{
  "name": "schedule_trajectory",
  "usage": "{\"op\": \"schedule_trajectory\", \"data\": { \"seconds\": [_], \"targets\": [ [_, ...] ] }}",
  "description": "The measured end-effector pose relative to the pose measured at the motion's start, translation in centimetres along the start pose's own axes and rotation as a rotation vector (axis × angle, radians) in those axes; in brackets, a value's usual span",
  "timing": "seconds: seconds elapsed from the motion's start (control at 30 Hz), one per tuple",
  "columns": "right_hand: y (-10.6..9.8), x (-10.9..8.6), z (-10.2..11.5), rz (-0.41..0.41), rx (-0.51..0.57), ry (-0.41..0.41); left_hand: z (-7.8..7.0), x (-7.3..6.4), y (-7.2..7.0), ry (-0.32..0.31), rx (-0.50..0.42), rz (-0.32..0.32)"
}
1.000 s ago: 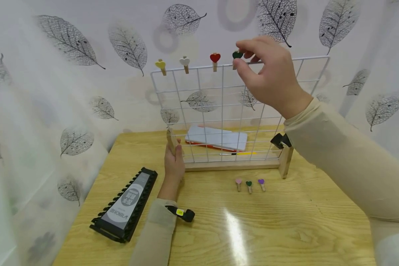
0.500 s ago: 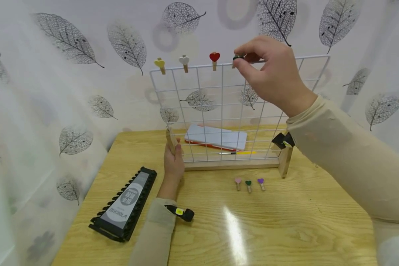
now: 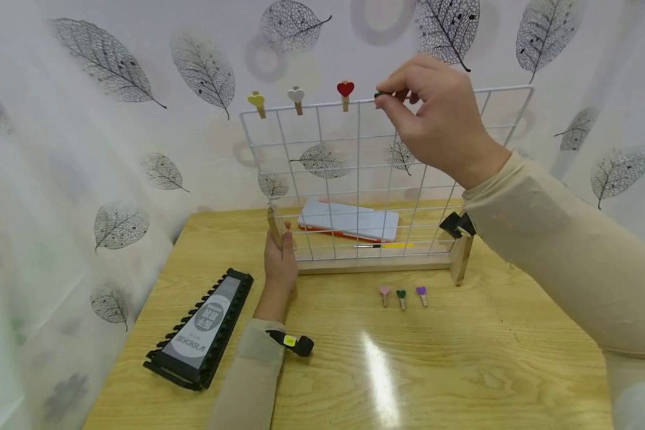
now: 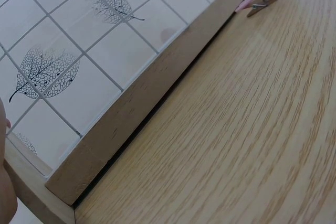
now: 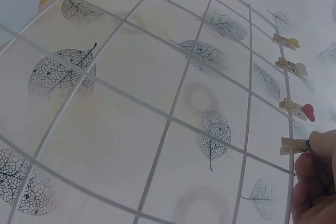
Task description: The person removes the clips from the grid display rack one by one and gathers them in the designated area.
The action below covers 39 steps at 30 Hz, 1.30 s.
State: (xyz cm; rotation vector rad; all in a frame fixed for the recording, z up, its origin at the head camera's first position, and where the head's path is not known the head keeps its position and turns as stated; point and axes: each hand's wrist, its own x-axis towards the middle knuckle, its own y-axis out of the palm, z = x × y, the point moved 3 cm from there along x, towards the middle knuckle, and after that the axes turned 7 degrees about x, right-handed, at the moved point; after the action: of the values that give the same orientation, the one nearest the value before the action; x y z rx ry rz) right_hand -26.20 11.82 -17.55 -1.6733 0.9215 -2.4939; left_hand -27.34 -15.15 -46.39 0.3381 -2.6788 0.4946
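My right hand (image 3: 435, 116) pinches a small wooden clothespin (image 5: 294, 145) with a dark green heart between thumb and forefinger, at the top wire of a white wire grid (image 3: 358, 155). Fingertips cover most of the heart. Left of it on the same wire sit a red heart clothespin (image 3: 346, 92), a white one (image 3: 296, 97) and a yellow one (image 3: 256, 101). With my left hand (image 3: 280, 263) I grip the left wooden upright (image 3: 275, 226) of the grid's stand; in the left wrist view only part of that hand shows, beside the wooden base (image 4: 142, 93).
Pink (image 3: 384, 294), green (image 3: 401, 297) and purple (image 3: 421, 294) heart clothespins lie in front of the stand. Behind the grid are a pale flat case (image 3: 349, 221) and a yellow-handled brush (image 3: 395, 245). A black toothed rack (image 3: 201, 331) lies at the left. Leaf-print cloth hangs behind.
My right thumb and forefinger have closed together on the green heart clothespin, which now tips and is mostly covered. The left hand stays on the upright.
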Motion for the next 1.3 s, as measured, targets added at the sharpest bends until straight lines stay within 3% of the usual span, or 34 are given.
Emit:
{"op": "schedule_trajectory", "data": {
  "seconds": [0.3, 0.57, 0.83, 1.03, 1.3],
  "targets": [
    [-0.4, 0.1, -0.4, -0.034, 0.157, 0.028, 0.1, 0.1, 0.0, -0.019, 0.003, 0.008],
    [-0.9, -0.3, -0.5, -0.035, 0.204, -0.069, 0.0, 0.1, 0.0, -0.024, -0.003, 0.009],
    [-1.3, -1.1, -0.3, -0.071, 0.318, 0.011, 0.0, 0.0, 0.0, -0.031, -0.016, 0.011],
    [-1.6, -2.1, -0.4, -0.052, 0.376, 0.063, 0.3, -0.1, 0.0, -0.012, -0.016, 0.003],
    [-2.1, -3.6, -0.3, -0.001, 0.35, 0.123, 0.3, -0.1, 0.0, -0.037, -0.005, 0.023]
  ]
}}
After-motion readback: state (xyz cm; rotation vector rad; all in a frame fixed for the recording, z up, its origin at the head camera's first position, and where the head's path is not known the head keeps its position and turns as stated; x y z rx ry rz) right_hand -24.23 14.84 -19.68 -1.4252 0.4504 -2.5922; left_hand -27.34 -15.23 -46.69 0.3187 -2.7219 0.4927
